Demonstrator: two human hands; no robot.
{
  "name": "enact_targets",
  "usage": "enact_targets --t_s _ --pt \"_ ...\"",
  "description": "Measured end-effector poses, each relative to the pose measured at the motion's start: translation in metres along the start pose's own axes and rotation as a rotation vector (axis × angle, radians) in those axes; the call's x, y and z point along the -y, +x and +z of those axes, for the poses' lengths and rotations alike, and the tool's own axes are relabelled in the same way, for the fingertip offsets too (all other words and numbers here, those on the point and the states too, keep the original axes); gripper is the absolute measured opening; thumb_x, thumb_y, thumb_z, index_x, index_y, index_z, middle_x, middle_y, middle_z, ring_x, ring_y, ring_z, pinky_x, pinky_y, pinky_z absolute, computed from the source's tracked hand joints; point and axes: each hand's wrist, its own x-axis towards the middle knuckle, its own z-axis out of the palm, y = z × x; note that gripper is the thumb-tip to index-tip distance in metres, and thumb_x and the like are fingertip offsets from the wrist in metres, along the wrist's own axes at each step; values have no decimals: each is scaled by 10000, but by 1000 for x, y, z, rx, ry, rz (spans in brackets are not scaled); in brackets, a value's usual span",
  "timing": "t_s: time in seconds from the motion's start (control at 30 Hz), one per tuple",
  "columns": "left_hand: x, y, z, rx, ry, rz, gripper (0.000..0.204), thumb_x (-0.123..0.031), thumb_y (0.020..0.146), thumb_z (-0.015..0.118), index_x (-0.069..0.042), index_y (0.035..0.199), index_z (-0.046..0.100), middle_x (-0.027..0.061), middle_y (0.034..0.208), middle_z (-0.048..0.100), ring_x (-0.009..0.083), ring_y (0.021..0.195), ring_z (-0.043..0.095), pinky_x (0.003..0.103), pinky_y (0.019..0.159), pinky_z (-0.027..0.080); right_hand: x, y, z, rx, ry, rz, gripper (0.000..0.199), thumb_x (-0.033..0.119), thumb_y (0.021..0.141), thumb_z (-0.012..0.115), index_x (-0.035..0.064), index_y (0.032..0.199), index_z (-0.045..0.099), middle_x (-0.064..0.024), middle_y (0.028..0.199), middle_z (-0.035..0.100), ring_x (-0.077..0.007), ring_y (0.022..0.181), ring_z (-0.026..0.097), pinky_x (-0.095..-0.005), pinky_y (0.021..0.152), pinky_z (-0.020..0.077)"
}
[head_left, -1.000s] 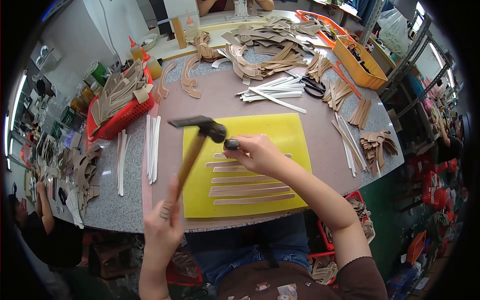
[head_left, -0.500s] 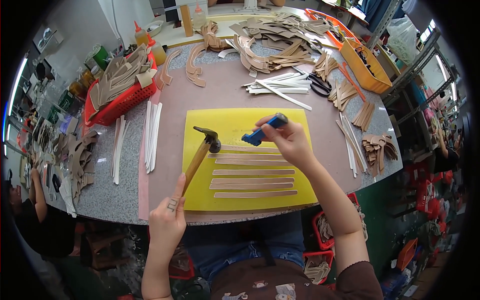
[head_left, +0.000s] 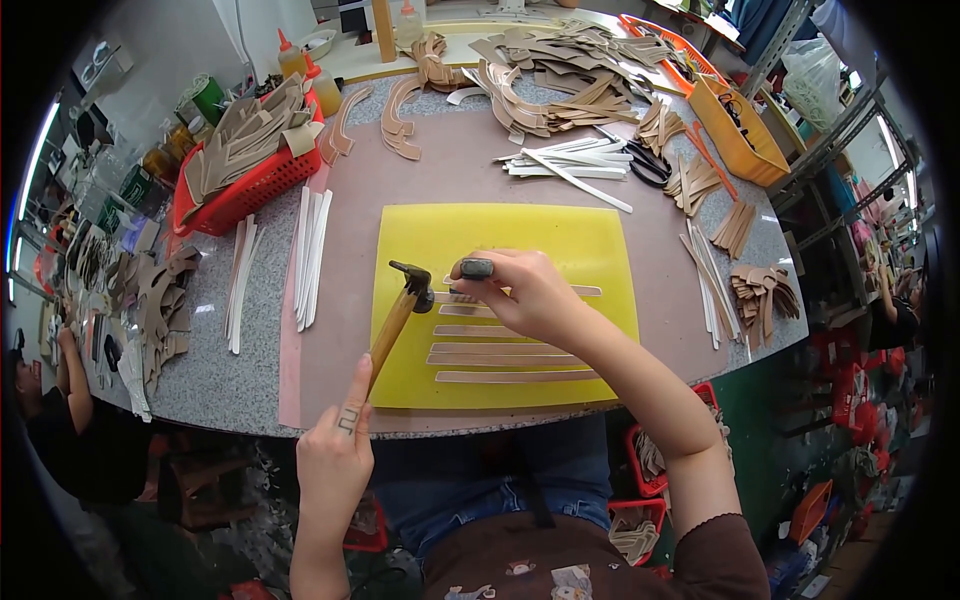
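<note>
My left hand [head_left: 336, 450] is closed round the wooden handle of a hammer [head_left: 393, 335], index finger stretched along it. The dark hammer head is raised just left of my other hand. In my right hand [head_left: 528, 292] a blue toothed punch is held upright; mostly its dark top end [head_left: 477, 268] shows, while its teeth are hidden under the fingers. It stands over the far end of a row of tan leather strips [head_left: 515, 376] with pale edges. Several of these lie side by side on a yellow board [head_left: 500, 228], some partly covered by my right hand and wrist.
White strips [head_left: 570, 160] and black-handled scissors [head_left: 648, 165] lie beyond the board. A red basket of leather pieces [head_left: 245, 195] stands left, near glue bottles [head_left: 322, 90]. Leather bundles [head_left: 766, 290] and an orange bin [head_left: 740, 130] are at right.
My right hand has come down and toward the hammer, turning the punch from tilted to upright over the strips. The hammer stays raised in my left hand. The whole view has shifted slightly.
</note>
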Motion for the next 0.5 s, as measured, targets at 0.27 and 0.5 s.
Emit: enact_targets --t_s 0.27,0.5 --pt "-2 -1 2 -12 -18 -10 629 -66 975 630 -249 1552 461 54 636 477 172 448 386 359 461 384 5 3 -2 41 -28 30 86 70 892 730 8 944 699 -91 800 715 -197 576 562 -299 541 436" --pt "-1 -1 4 -28 -34 -4 630 -59 971 632 -233 1552 461 57 644 496 172 449 385 363 463 380 0 2 1 32 -18 41 87 71 896 728 8 950 703 -92 794 716 -195 570 562 -299 540 442"
